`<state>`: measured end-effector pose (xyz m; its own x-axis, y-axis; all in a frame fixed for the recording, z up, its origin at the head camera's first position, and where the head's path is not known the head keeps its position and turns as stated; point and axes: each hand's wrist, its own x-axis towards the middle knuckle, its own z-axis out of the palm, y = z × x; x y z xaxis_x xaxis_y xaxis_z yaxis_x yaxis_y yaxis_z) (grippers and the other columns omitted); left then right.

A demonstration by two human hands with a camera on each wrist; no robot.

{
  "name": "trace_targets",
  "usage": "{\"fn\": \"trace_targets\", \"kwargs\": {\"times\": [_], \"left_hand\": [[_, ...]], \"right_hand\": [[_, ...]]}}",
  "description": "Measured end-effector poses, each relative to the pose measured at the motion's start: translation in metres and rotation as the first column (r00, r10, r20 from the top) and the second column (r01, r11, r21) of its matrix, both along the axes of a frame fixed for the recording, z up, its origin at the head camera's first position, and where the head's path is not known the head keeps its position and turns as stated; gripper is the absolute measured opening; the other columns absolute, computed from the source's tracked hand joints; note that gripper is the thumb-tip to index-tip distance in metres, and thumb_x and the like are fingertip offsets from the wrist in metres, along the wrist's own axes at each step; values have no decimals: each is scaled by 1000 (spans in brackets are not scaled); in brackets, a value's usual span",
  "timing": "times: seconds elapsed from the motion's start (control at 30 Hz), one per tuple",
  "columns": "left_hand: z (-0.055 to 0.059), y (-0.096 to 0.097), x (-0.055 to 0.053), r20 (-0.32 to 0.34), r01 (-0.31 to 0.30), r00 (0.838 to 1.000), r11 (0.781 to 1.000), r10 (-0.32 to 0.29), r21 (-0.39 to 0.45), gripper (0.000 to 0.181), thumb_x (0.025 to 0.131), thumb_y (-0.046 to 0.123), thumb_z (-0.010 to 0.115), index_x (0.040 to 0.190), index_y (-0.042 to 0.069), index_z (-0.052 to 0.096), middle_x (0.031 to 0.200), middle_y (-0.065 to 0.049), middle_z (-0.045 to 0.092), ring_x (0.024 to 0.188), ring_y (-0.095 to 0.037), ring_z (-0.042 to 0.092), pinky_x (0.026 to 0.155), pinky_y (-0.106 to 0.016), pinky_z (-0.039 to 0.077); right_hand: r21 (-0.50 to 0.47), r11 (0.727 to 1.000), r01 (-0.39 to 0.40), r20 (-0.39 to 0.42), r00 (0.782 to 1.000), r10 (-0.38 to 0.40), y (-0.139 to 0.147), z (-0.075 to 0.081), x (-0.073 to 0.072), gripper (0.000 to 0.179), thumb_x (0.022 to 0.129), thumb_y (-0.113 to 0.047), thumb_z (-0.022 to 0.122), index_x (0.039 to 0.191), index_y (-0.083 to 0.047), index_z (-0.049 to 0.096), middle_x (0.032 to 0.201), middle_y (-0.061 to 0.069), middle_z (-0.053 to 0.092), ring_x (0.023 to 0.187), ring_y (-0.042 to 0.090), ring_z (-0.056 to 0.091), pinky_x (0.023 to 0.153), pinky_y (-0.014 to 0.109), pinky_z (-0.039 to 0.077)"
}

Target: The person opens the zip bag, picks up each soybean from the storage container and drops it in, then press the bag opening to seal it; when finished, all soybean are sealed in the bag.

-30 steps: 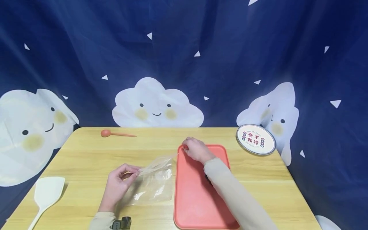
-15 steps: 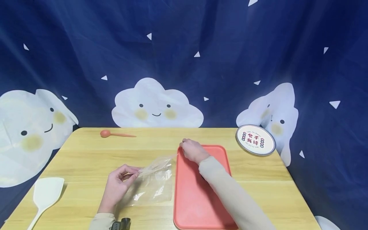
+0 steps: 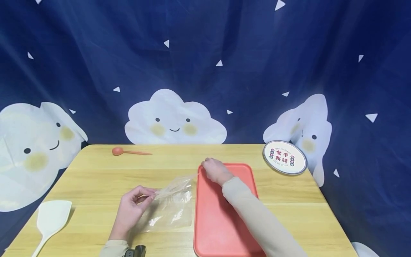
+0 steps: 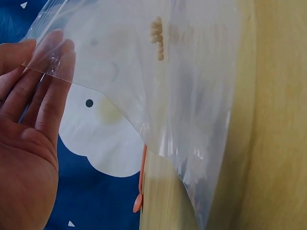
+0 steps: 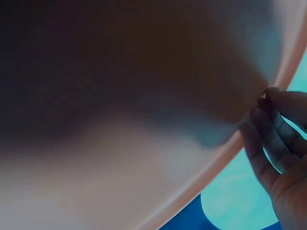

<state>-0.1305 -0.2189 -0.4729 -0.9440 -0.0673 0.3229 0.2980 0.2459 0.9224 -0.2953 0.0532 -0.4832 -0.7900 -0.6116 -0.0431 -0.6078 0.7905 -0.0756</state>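
In the head view my left hand [image 3: 133, 208] pinches the upper left edge of a clear zip bag [image 3: 174, 208], which droops onto the table beside the tray. The left wrist view shows the thumb and fingers [image 4: 62, 62] meeting at the zip edge. A short row of small beige lumps [image 4: 157, 38] shows at the bag; whether they lie inside or behind it is unclear. My right hand [image 3: 216, 170] is at the far left corner of a red tray [image 3: 221, 232]. Its thumb and fingers [image 5: 259, 148] curl together over the tray's rim, fingertips partly shadowed.
A red spoon [image 3: 117, 151] lies at the table's back left. At the front left is a white spatula [image 3: 52, 216]. An oval plate [image 3: 285, 157] with red characters stands at the back right. A blue curtain [image 3: 247, 82] with clouds borders the wooden table [image 3: 295, 185].
My right hand has shifted slightly left along the tray's corner, its forearm following. The left hand and the bag have hardly moved. The head view has tilted up a little.
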Motion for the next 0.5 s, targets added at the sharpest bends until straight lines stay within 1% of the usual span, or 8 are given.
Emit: {"fn": "trace_targets", "kwargs": {"times": [0.13,0.23,0.37,0.5], "left_hand": [[-1,-1,1,-2,-2,1000,1000,2,-6,18,80,-15,72,81,2,65,95,-16,71,91,-17,69,81,-27,58],[-2,-1,1,-14,-1,1000,1000,1,-11,19,80,-16,71,80,3,65,94,-15,72,91,-17,69,81,-27,58],[-2,-1,1,-32,6,999,1000,-6,-6,20,79,-17,71,80,2,65,94,-17,72,91,-16,69,81,-26,58],[-1,-2,1,-36,17,999,1000,-18,-16,19,80,-16,70,80,2,64,95,-17,71,91,-15,69,81,-25,57]], "right_hand": [[-99,995,15,27,1000,-12,9,1,2,2,93,-11,68,93,-9,66,83,2,61,82,20,63,71,31,56],[-203,978,39,70,997,-25,15,5,2,7,92,-10,69,87,-11,64,80,-1,61,78,18,62,67,29,54],[-319,946,63,96,995,-34,23,12,4,4,90,-7,71,90,-8,67,84,-1,63,81,17,61,72,30,54],[-369,926,76,104,994,-41,30,21,9,5,89,-5,70,94,-6,68,86,-2,61,81,15,60,73,30,53]]}}
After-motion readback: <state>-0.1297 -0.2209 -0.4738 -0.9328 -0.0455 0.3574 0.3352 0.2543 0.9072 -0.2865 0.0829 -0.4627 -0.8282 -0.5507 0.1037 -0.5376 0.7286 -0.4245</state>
